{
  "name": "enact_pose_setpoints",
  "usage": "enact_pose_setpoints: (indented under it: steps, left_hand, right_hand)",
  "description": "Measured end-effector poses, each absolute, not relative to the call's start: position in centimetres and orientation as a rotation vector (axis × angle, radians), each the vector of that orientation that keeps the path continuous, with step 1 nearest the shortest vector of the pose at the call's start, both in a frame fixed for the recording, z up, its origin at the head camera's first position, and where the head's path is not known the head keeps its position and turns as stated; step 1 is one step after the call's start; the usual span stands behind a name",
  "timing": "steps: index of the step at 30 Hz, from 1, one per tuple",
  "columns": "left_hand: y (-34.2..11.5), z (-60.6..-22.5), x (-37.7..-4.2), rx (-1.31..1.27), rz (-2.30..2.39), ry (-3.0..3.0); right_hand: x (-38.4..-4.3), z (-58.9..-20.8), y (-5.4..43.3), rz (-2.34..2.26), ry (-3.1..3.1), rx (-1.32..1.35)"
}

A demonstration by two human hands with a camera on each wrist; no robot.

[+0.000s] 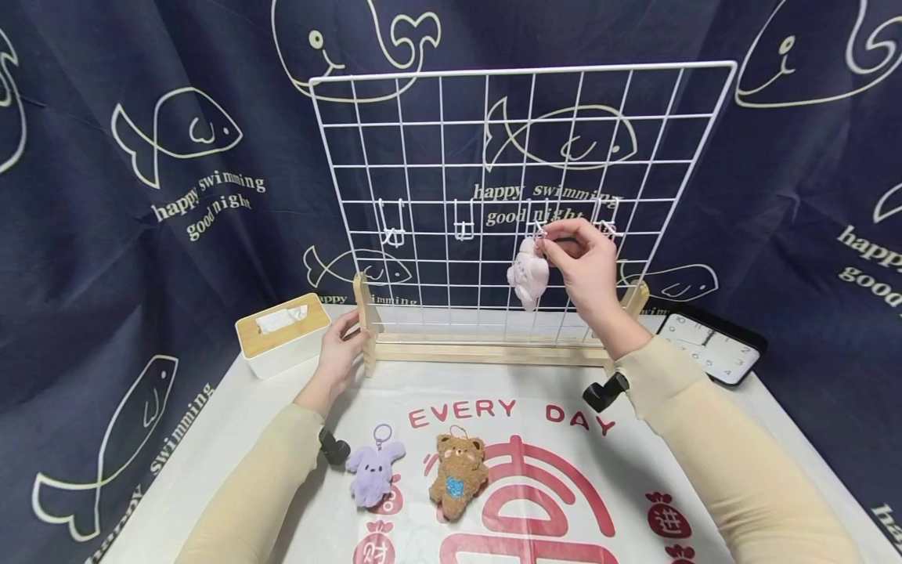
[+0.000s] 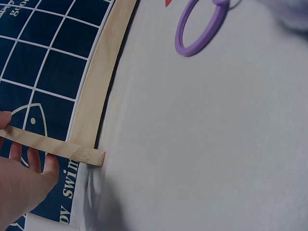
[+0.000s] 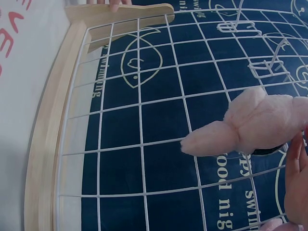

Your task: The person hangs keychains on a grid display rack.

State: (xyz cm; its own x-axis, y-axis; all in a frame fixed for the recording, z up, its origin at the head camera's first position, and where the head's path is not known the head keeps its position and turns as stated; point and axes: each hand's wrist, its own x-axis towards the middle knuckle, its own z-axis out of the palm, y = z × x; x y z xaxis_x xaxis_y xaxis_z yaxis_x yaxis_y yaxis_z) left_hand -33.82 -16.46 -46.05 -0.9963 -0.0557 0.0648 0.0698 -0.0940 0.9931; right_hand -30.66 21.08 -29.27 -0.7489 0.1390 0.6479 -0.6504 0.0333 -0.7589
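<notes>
A white wire grid rack stands upright in a wooden base. My left hand grips the base's left side piece, thumb on one face and fingers on the other. At the right half of the grid, my right hand pinches a pale pink plush keychain near its top, close to a hook. The plush dangles in front of the wires; its ring is mostly hidden by the fingers. In the right wrist view the pink plush is seen from below, its body apart from the table.
White hooks sit on the grid's middle row. A lilac plush keychain and a brown bear keychain lie on the table in front. A tissue box stands left, a clock right. Behind hangs a dark blue curtain.
</notes>
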Motion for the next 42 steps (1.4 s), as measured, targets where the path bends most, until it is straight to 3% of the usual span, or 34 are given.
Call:
enact_pose_setpoints:
  steps: [14,24,42]
  left_hand:
    - [-16.3,-45.9,-33.8,-0.046,-2.259,-2.056]
    - [-16.4,-46.1,-34.1,-0.046,-2.234,-2.073]
    - [-16.0,-43.4,-32.0,-0.037,-2.287,-2.081]
  right_hand:
    - [-31.6,-29.2,21.2,1.703,-1.754,0.45]
    - [-30.0,-28.6,21.5,1.636,-1.714,0.354]
    - [-26.0,-32.7,19.5,1.811,-1.876,0.742]
